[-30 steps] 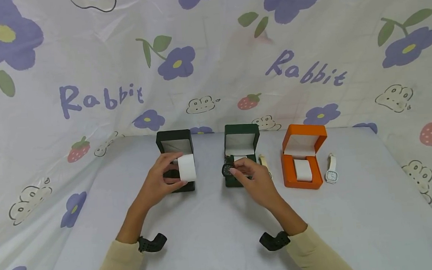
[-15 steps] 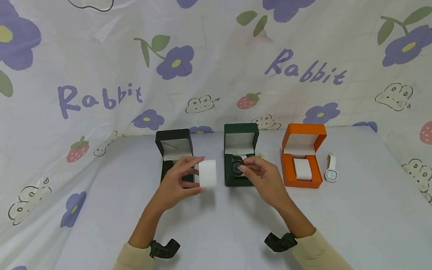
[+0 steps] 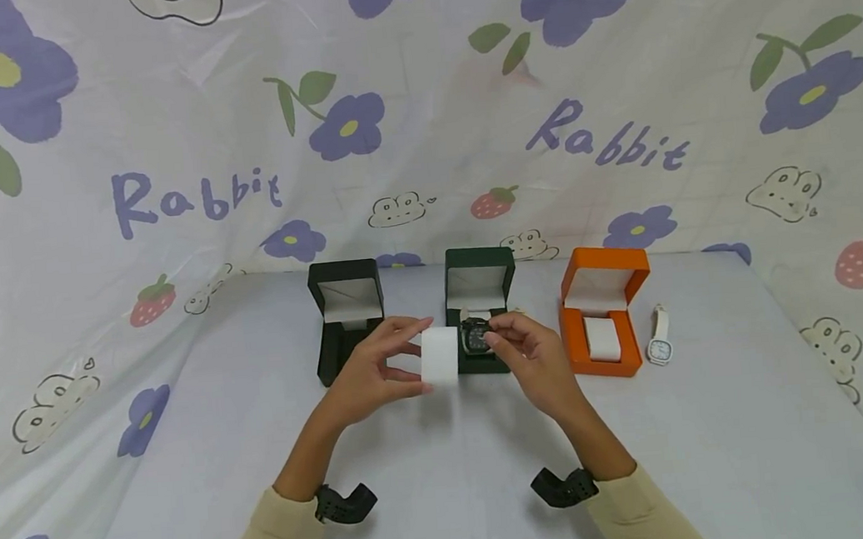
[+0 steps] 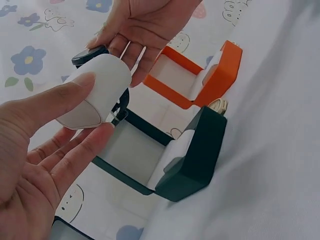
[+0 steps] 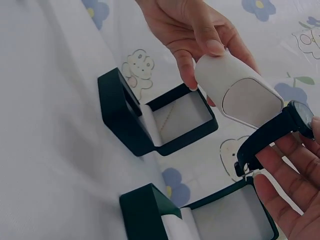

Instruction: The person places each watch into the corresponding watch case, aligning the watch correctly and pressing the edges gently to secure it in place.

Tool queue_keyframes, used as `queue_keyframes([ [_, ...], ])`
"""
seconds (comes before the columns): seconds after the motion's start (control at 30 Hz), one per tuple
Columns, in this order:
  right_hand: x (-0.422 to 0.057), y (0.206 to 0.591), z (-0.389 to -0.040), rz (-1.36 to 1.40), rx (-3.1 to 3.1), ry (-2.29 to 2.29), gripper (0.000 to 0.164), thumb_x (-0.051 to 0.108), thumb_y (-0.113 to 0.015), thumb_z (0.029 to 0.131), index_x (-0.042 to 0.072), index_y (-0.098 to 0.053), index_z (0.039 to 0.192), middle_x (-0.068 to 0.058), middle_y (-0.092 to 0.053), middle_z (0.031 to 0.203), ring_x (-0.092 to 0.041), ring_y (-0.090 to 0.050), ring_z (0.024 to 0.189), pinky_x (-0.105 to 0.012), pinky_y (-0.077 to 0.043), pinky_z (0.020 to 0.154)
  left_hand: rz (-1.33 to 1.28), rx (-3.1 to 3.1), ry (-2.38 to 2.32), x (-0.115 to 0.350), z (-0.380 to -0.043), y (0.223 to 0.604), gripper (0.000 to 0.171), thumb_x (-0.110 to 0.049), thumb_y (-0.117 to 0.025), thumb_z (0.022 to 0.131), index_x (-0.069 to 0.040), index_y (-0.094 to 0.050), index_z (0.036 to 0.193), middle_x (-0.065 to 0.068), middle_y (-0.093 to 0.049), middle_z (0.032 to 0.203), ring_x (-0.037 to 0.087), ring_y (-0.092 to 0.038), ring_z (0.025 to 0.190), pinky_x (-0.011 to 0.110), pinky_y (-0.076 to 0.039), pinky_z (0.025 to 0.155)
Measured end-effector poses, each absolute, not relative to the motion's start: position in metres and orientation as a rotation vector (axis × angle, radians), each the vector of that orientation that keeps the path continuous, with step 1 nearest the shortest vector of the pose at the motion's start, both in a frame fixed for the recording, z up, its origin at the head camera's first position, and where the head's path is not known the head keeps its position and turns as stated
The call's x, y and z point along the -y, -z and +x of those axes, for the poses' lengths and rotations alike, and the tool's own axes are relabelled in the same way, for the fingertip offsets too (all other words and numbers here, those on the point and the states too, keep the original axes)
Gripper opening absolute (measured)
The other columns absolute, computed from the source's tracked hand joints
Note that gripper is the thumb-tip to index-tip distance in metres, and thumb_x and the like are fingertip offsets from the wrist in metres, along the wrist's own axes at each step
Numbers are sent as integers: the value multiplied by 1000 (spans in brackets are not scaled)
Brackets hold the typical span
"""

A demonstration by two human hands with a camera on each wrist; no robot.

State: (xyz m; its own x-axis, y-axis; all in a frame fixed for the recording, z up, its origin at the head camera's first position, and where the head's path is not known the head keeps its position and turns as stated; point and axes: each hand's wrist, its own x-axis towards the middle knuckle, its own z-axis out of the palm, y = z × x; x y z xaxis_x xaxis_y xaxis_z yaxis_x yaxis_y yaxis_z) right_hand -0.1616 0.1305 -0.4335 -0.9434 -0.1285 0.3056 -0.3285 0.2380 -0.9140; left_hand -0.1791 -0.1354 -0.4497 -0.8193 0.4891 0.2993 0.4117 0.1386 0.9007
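Note:
My left hand (image 3: 374, 369) holds a white watch cushion (image 3: 440, 357) between thumb and fingers, above the table in front of the open boxes. Just right of it, my right hand (image 3: 539, 362) pinches a black wristwatch (image 3: 475, 337) over the open green watch box (image 3: 479, 258). In the right wrist view the watch's dark strap (image 5: 270, 132) is bent in a loop beside the end of the cushion (image 5: 217, 75); whether they touch I cannot tell. To the left stands an open black watch box (image 3: 343, 271), partly hidden by my left hand.
An open orange watch box (image 3: 604, 259) with a white cushion (image 3: 603, 339) inside stands to the right. Beside it lies a white wristwatch (image 3: 659, 341). A gold-coloured watch (image 4: 218, 106), partly hidden, is next to the green box. A patterned cloth (image 3: 418, 78) hangs behind.
My left hand has carried the white cushion rightward, away from the black box, until near the watch. The black watch has shifted slightly right and turned in my right hand.

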Motion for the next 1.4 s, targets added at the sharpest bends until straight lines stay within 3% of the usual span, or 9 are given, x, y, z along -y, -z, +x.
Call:
queue_keyframes([
  [0.33, -131, 428, -157, 475, 2374, -1756, 20, 15, -64, 102, 0, -70, 114, -8, -72, 105, -20, -67, 96, -24, -56, 90, 995, -2274, -1802, 127, -180, 448, 84, -3, -88, 77, -13, -50, 151, 3, -48, 142, 27, -65, 113, 35, -63, 79],
  [0.63, -132, 429, -157, 521, 2413, -1702, 18, 18, -66, 101, 5, -73, 111, -5, -73, 106, -24, -70, 103, -43, -58, 93, 982, -2249, -1841, 123, -177, 445, 80, -1, -88, 76, -15, -55, 148, 5, -50, 140, 28, -65, 111, 36, -63, 80],
  [0.97, -133, 429, -159, 541, 2384, -1779, 18, 16, -67, 100, 2, -73, 111, -7, -74, 106, -22, -68, 98, -23, -56, 93, 982, -2279, -1878, 117, -177, 447, 79, -1, -88, 76, -13, -56, 146, 4, -50, 137, 27, -66, 109, 36, -63, 79],
  [1.4, -132, 432, -159, 505, 2338, -1855, 16, 11, -67, 99, -2, -73, 107, -13, -74, 99, -20, -69, 83, -24, -60, 82, 943, -2279, -1944, 112, -172, 445, 77, 1, -88, 75, -10, -57, 145, 5, -52, 137, 30, -66, 109, 35, -63, 78],
])
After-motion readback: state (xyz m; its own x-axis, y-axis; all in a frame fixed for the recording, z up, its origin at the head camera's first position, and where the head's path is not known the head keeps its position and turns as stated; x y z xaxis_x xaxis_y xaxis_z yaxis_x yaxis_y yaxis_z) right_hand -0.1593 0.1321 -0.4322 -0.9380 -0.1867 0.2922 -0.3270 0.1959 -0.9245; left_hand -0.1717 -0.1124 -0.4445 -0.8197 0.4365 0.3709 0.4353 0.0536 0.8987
